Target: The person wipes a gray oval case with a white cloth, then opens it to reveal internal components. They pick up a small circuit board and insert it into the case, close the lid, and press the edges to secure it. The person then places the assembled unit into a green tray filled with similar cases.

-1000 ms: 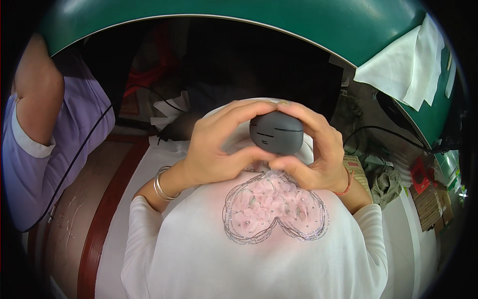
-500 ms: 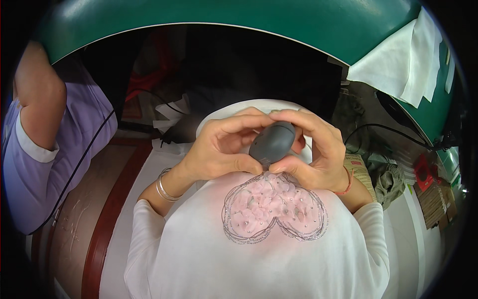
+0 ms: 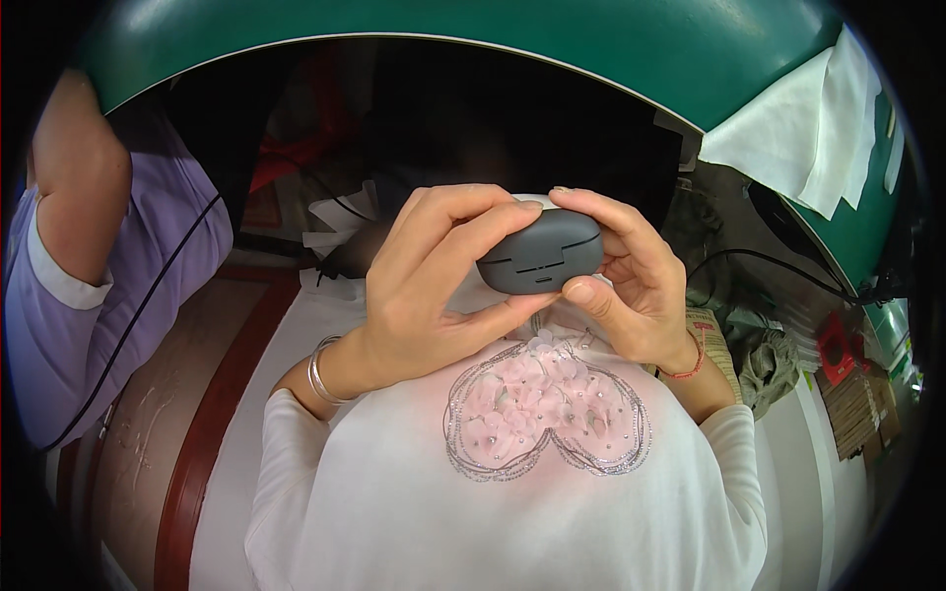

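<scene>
A dark grey earbud case (image 3: 542, 252), oval and smooth, is held up between my two hands above my lap. Its lid looks closed, and a small charging slot shows on the side facing me. My left hand (image 3: 424, 266) grips its left end, fingers over the top and thumb along the lower edge. At the other end, my right hand (image 3: 631, 271) pinches it with fingertips above and thumb at the lower right corner. Beneath the hands is my white top with a pink floral, beaded heart (image 3: 542, 409).
A green tabletop (image 3: 443, 22) curves across the far side, with white cloths (image 3: 798, 133) hanging over its right edge. To the left sits a person in a purple garment (image 3: 168, 236). A black cable (image 3: 148, 325) runs past them. Cardboard pieces (image 3: 852, 409) are stacked at right.
The earbud case has turned from a tilted, end-on pose to lying sideways, showing its slot. Both hands have shifted slightly farther away, and their grips have moved to its ends.
</scene>
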The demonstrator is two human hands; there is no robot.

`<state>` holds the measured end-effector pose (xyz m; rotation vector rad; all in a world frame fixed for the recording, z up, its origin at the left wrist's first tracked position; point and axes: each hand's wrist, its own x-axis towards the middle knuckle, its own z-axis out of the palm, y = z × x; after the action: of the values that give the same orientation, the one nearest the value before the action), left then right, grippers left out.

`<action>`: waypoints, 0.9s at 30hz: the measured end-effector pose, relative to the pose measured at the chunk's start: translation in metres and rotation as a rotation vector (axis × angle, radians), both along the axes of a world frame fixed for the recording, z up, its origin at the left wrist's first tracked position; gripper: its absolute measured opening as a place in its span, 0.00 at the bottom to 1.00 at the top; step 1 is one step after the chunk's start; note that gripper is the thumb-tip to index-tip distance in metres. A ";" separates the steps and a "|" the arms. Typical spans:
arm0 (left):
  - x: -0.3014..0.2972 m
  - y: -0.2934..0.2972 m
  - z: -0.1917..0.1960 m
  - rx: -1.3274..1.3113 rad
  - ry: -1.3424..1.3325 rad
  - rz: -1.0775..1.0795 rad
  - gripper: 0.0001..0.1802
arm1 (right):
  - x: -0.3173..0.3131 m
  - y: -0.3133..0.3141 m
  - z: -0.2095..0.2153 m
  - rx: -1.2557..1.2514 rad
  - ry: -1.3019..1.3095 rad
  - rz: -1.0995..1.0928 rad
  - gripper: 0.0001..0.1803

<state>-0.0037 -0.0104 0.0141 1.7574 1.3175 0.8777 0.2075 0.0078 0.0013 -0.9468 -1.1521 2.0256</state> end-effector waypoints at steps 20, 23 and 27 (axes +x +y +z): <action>-0.006 0.004 0.004 -0.223 -0.102 -0.105 0.27 | 0.002 0.004 -0.002 0.287 -0.228 0.135 0.31; -0.006 0.003 0.004 -0.365 -0.142 -0.126 0.28 | 0.003 0.008 -0.004 0.505 -0.319 0.211 0.32; -0.002 0.003 0.010 -0.512 -0.158 -0.137 0.29 | 0.002 0.008 -0.004 0.539 -0.326 0.277 0.34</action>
<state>-0.0061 -0.0079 0.0237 1.3298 1.1739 0.5291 0.2097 0.0161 -0.0030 -0.8860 -1.9749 1.6415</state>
